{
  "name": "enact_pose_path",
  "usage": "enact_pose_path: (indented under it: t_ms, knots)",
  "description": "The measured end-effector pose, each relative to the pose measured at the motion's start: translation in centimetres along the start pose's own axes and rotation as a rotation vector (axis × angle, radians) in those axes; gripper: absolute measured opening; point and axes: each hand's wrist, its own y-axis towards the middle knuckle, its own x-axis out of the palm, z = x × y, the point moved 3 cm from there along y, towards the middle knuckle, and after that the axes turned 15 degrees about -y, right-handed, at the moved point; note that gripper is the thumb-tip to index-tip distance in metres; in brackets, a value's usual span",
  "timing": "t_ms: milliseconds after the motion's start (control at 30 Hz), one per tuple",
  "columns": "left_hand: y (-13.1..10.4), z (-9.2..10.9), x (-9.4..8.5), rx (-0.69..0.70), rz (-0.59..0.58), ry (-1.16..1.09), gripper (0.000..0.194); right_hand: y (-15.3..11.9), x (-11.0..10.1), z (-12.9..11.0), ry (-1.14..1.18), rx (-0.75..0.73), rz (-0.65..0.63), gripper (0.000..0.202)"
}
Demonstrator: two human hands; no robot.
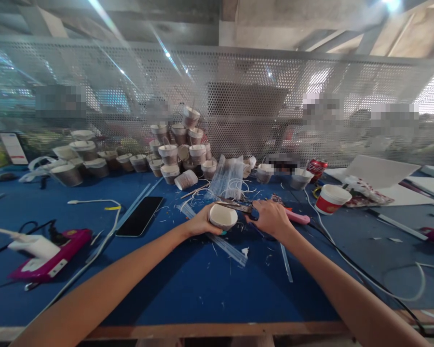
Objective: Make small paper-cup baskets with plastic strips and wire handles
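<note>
My left hand [200, 220] is wrapped round a small cup [222, 221], whose pale round opening faces up and toward me. In my right hand [271, 217] is a pair of scissors [237, 207] with dark handles. Its metal blades reach left over the cup's far rim; whether they touch it I cannot tell. Just beyond the cup lie clear plastic strips [226, 178] and loops of white cord. More clear strips [231, 250] lie under and in front of the cup. A pink-handled tool [297, 217] rests right of my right hand.
Stacked cups [168, 154] stand at the back, with more cups [67, 174] to their left. A black phone [140, 216] and a magenta power strip [52, 255] lie left. On the right are a red-and-white tub [332, 198], a soda can [316, 169] and trailing cables.
</note>
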Motion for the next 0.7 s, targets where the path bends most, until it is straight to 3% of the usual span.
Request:
enact_pose_path:
  t_ms: [267,500,600,700]
  knots:
    - [0.04,0.06,-0.07,-0.010,0.003,0.019,0.062,0.05,0.35,0.32,-0.002,-0.003,0.016,0.042]
    - [0.03,-0.18,-0.27,-0.026,-0.026,0.058,0.064,0.16,0.56,0.26,-0.047,-0.038,-0.043,0.055]
    - [-0.15,-0.35,0.05,-0.031,-0.056,0.058,0.069,0.38,0.40,0.32,-0.038,0.031,-0.038,0.055]
    - [-0.18,-0.09,0.33,0.106,-0.071,0.176,0.071,0.52,0.57,0.94,-0.015,0.155,-0.061,0.054]
